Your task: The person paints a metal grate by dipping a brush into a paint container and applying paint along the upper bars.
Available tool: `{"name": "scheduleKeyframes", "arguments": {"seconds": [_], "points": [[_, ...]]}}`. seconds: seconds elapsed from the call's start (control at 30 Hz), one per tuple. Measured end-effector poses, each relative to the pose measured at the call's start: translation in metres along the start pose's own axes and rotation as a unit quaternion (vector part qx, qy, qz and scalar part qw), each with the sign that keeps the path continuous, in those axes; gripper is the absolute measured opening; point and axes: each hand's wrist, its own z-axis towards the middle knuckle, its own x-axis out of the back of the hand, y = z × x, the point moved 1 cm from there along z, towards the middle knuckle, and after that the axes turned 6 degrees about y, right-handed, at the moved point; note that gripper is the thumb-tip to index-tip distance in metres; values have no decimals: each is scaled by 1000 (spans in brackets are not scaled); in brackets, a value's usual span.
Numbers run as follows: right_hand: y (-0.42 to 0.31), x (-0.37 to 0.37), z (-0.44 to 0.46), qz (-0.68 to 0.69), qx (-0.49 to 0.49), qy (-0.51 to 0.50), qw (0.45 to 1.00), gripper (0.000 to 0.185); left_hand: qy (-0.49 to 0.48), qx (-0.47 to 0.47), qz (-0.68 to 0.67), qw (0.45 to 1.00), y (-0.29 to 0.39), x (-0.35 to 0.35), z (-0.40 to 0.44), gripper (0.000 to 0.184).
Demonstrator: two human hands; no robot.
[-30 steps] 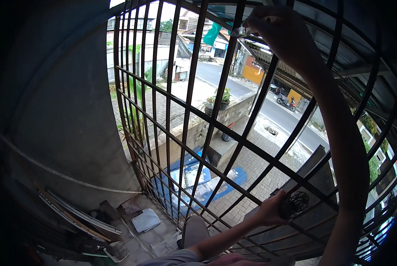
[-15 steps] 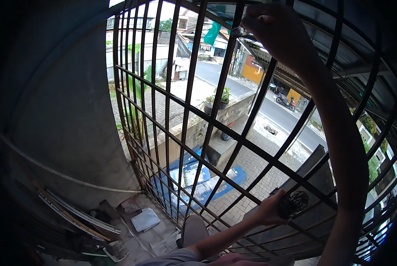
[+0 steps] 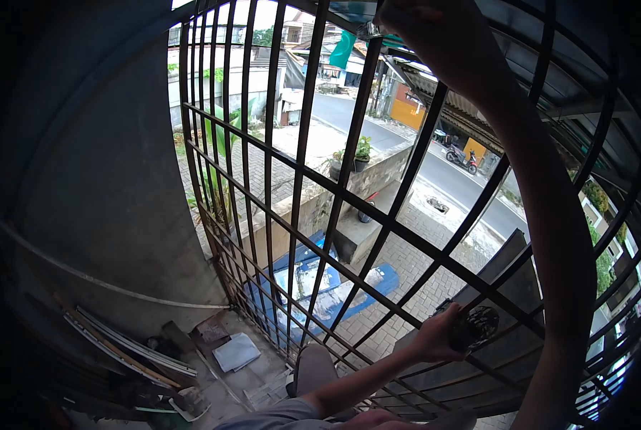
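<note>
high and low at the grille (image 3: 392, 227)

a smooth grey wall (image 3: 105, 165) stood beside its dark metal bars, which crossed before peeling blue boards (image 3: 383, 276). raised, the right hand (image 3: 421, 32) pinched a glinting tool (image 3: 369, 30); lower, the left hand (image 3: 435, 337) curled round a mottled dark container (image 3: 476, 328).

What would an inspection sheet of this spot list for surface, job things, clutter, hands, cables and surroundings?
Surface: grille of dark bars and crossbars.
Job things: small tool up at a bar, contact unclear; dark round container lower down.
Clutter: white sheet on the floor, long strips near the wall.
Hands: right hand raised, gripping the tool; left hand holding the container.
Cables: nothing seen near the hands.
Surroundings: beyond the grille, potted plants, a road and a motorbike.
</note>
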Motion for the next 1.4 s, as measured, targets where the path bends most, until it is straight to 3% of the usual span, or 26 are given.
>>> {"name": "scheduleKeyframes", "arguments": {"seconds": [0.07, 0.13, 0.2, 0.27, 0.33, 0.43, 0.5, 0.53, 0.6, 0.63, 0.7, 0.8, 0.9, 1.0, 1.13, 1.2, 1.33, 1.4], "points": [[2, 0, -2, 32, 1, -19, 999, 23, -5, 6, 1, 1000, 1, 0, 0, 104], [-2, 3, -1, -15, 50, 35, 998, 22, -5, 11, 3, 1000, 0, 3, 2, 104], [-3, 2, -4, -27, 35, 55, 998, 22, -14, 24, 6, 1000, 2, 0, 1, 104], [3, -5, -9, 10, 28, -40, 999, 24, -7, 18, 8, 1000, 2, 0, 1, 103], [-1, 0, -8, 19, -15, -43, 999, 27, 0, 14, 7, 1000, 1, 0, 0, 102], [-2, 0, -8, 61, 59, 13, 996, 25, -11, 21, -1, 1000, 0, -1, 1, 101], [-6, 1, -15, -63, 62, 0, 996, 23, 3, 12, 0, 1000, 2, 0, 0, 99], [-6, 1, -14, -62, 62, 0, 996, 23, 3, 12, 0, 1000, 3, 2, 0, 99], [-7, 5, -12, 68, 19, 16, 997, 25, -6, 21, 14, 1000, 6, 2, 1, 97], [-5, 2, -13, 68, 21, 17, 997, 25, -5, 19, 15, 1000, 5, 3, 2, 97], [-3, -3, -17, -4, 76, -21, 997, 25, -6, 19, -6, 1000, 3, 1, 1, 95], [-10, 3, -14, -46, 23, 5, 999, 24, 3, 12, -14, 1000, 1, -1, 2, 93], [-4, -5, -14, -58, 58, -38, 996, 23, 3, 10, -11, 1000, 2, 0, 1, 91], [-9, 1, -12, -84, 107, 23, 990, 24, -4, 20, -12, 1000, 2, 0, 2, 89], [-7, 1, -18, -4, 83, -22, 996, 24, -9, 30, -2, 1000, 3, 0, 0, 91], [-12, 3, -18, -98, 126, -15, 987, 24, 4, 20, -4, 1000, 2, 0, 1, 95], [0, -6, -12, 16, 145, -68, 987, 24, -1, 23, 4, 1000, 1, 1, 1, 97], [-2, -5, -10, -120, 151, -17, 981, 24, -2, 21, -4, 1000, 2, 1, 1, 95]]}}
